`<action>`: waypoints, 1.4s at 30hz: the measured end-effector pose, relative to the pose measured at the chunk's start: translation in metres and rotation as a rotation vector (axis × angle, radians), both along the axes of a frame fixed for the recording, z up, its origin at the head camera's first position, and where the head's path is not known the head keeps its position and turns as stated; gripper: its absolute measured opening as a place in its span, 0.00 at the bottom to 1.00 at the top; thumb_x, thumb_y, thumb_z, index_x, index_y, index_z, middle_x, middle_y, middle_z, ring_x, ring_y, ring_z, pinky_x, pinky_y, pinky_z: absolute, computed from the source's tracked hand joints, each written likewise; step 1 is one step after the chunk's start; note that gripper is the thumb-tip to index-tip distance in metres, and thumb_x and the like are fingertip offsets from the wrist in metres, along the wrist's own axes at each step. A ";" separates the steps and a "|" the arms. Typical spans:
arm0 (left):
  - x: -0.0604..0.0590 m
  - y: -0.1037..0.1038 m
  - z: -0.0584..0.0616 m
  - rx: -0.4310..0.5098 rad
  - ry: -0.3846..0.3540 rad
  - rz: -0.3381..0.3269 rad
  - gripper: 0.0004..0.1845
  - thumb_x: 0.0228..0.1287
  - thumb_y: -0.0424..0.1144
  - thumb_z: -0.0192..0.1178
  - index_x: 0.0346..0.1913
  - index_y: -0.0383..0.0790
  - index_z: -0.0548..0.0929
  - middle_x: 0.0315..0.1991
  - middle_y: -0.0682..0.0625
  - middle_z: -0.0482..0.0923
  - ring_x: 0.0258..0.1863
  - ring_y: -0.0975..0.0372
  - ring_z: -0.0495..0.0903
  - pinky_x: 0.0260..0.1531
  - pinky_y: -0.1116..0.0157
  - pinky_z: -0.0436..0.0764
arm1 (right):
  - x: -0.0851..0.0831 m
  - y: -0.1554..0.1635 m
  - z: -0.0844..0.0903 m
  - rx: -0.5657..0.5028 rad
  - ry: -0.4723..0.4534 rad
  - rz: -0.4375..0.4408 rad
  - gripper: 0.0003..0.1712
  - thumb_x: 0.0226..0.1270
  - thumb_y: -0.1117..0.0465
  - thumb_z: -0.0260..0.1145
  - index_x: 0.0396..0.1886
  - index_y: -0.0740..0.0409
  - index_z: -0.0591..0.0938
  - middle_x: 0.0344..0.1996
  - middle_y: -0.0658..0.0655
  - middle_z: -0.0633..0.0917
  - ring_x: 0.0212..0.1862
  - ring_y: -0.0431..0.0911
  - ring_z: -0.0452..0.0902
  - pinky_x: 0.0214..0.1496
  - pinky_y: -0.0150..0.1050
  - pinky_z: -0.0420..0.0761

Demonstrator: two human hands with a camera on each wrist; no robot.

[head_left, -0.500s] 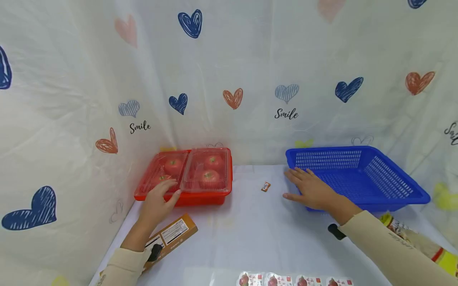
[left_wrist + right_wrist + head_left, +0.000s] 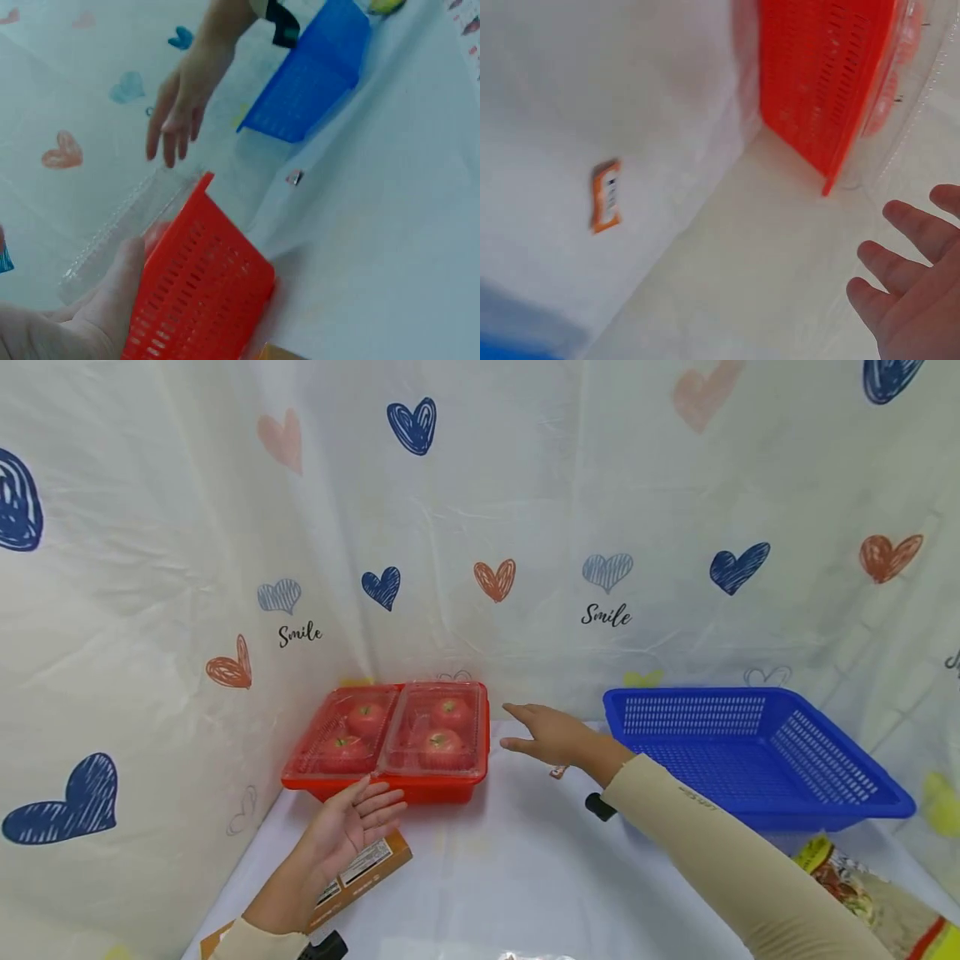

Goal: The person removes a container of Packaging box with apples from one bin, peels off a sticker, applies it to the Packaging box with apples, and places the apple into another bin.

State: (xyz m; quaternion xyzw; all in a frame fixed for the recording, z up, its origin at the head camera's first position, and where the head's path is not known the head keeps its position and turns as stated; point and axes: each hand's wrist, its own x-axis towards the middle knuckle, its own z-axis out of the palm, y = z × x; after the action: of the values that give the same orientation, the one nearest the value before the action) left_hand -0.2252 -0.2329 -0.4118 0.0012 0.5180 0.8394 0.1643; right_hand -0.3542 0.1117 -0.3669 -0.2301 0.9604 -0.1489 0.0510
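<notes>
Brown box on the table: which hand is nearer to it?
Left. In the head view, the left hand overlaps part of the brown box; the right hand is farther away, to the right of the red basket.

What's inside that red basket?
The red basket holds two clear plastic packs, each showing two red apples. Whatever lies beneath the packs is covered and cannot be seen.
</notes>
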 end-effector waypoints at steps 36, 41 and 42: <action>-0.013 0.064 0.009 0.371 -0.104 0.188 0.49 0.70 0.60 0.51 0.76 0.34 0.37 0.73 0.34 0.51 0.69 0.40 0.57 0.64 0.49 0.65 | -0.110 -0.089 -0.003 -0.233 -0.149 -0.005 0.43 0.70 0.39 0.57 0.77 0.50 0.55 0.73 0.61 0.57 0.71 0.58 0.54 0.65 0.59 0.65; -0.014 0.070 0.012 0.441 -0.103 0.215 0.49 0.70 0.60 0.50 0.76 0.35 0.36 0.73 0.33 0.51 0.69 0.39 0.58 0.67 0.50 0.62 | -0.113 -0.087 0.002 -0.266 -0.109 0.027 0.43 0.70 0.39 0.56 0.77 0.50 0.55 0.74 0.60 0.57 0.74 0.55 0.49 0.70 0.58 0.59; -0.014 0.071 0.014 0.455 -0.100 0.217 0.49 0.70 0.60 0.50 0.76 0.35 0.37 0.72 0.33 0.52 0.69 0.39 0.58 0.67 0.50 0.62 | -0.114 -0.086 0.003 -0.279 -0.102 0.035 0.43 0.70 0.40 0.56 0.77 0.51 0.55 0.74 0.60 0.57 0.74 0.55 0.49 0.70 0.57 0.58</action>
State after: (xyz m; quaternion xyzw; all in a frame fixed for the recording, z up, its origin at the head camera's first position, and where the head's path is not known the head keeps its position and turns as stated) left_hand -0.2395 -0.1616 -0.3977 -0.0591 0.3043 0.9461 0.0944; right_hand -0.4679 0.0262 -0.3636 -0.2439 0.9223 -0.2915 0.0698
